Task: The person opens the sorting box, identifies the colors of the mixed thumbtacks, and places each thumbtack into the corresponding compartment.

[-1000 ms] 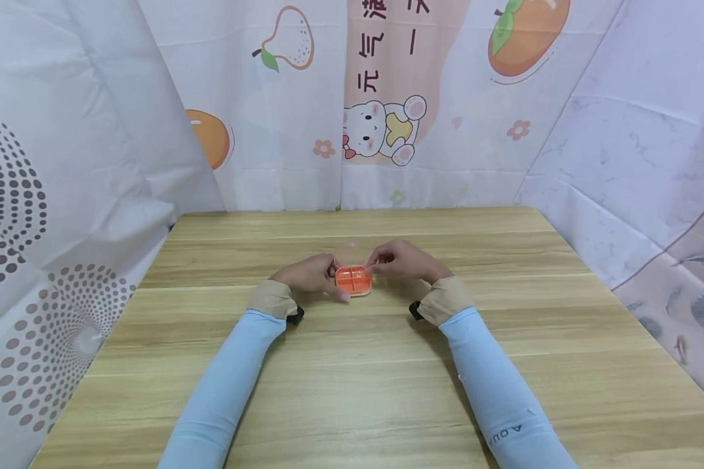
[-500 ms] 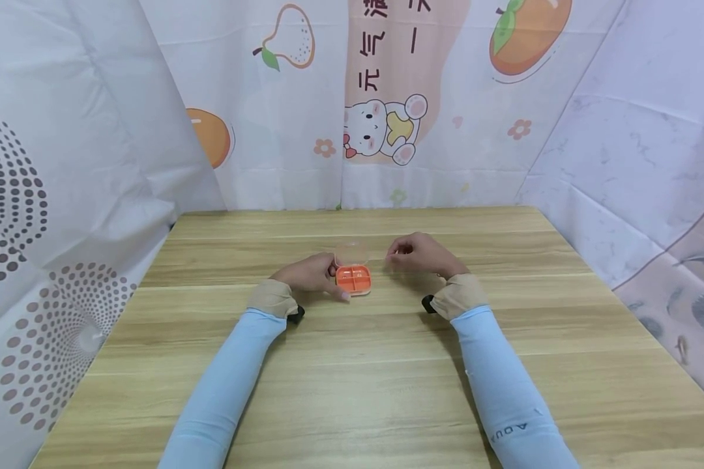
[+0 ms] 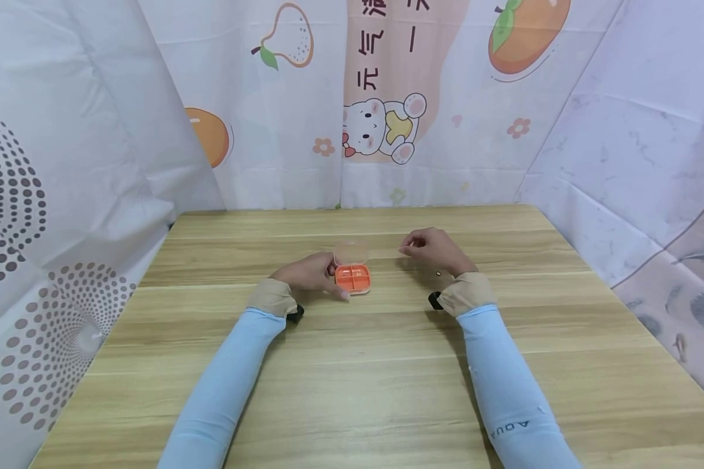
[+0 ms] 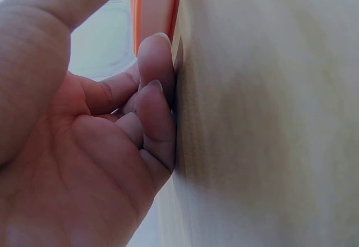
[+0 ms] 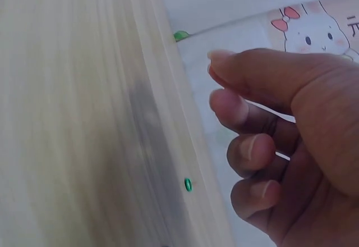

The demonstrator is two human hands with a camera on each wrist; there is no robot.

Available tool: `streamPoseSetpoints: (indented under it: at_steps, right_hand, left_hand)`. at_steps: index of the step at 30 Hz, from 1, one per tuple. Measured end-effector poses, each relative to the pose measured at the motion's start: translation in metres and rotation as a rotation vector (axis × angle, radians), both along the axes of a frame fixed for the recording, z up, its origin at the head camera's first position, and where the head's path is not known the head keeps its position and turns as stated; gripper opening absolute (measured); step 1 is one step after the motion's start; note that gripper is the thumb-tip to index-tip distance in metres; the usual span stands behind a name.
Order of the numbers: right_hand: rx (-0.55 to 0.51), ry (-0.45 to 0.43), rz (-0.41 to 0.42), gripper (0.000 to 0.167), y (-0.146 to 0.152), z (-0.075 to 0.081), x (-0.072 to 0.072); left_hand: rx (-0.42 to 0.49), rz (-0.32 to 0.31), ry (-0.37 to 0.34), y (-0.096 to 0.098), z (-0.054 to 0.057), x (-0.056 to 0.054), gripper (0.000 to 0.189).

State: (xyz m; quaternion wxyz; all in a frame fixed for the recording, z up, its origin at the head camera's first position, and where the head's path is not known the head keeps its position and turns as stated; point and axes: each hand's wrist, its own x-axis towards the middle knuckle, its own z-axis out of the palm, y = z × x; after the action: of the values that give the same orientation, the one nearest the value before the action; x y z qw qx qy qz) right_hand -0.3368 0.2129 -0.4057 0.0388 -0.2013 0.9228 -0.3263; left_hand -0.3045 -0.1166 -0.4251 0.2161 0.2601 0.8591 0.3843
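Observation:
An orange pill box (image 3: 352, 279) with several compartments lies on the table, its clear lid (image 3: 350, 253) tipped back on the far side. My left hand (image 3: 309, 273) grips the box from the left, thumb along the near side and fingers behind. In the left wrist view, the curled fingers (image 4: 156, 112) rest against the table beside the orange wall (image 4: 157, 11). To the right of the box is my right hand (image 3: 437, 251), loosely curled. In the right wrist view its thumb and fingertips (image 5: 229, 106) are apart with nothing between them.
A tiny shiny green oval piece (image 5: 188, 184) lies on the wooden table near the right hand. Close to the right wrist is a small dark-rimmed dot (image 3: 438, 273). Printed curtains (image 3: 270, 130) hang behind the table's far edge and along both sides.
My right hand has let go of the pill box's right side and moved right and slightly away. My left hand and the box have stayed in place.

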Motion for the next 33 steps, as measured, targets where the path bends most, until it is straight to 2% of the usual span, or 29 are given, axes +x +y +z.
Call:
streamPoseSetpoints:
  at_steps: [8,15,19,23,30,33]
  right_hand:
    - [0.009,0.012,-0.071,0.02,0.017,-0.002,-0.003]
    - [0.006,-0.004,-0.128,0.02,0.028,-0.009,-0.003]
    - [-0.01,-0.015,-0.155,0.02,0.032,-0.01,-0.002]
    - [-0.02,-0.021,-0.176,0.021,0.034,-0.011,-0.002]
    - [-0.01,-0.013,-0.215,0.021,0.037,-0.017,-0.005]
    - [-0.023,-0.012,-0.223,0.022,0.037,-0.019,-0.005]
  left_hand:
    - [0.004,-0.01,0.002,0.0,0.0,0.0,0.058]
    - [0.04,-0.055,-0.013,0.0,-0.003,-0.001,0.055]
    - [0.049,-0.059,-0.014,0.0,-0.003,-0.001,0.056]
    - [0.045,-0.062,-0.013,0.0,-0.002,-0.001,0.055]
    - [0.0,-0.025,0.013,0.0,0.001,-0.001,0.056]
    - [0.008,-0.038,0.009,0.0,-0.001,-0.002,0.054]
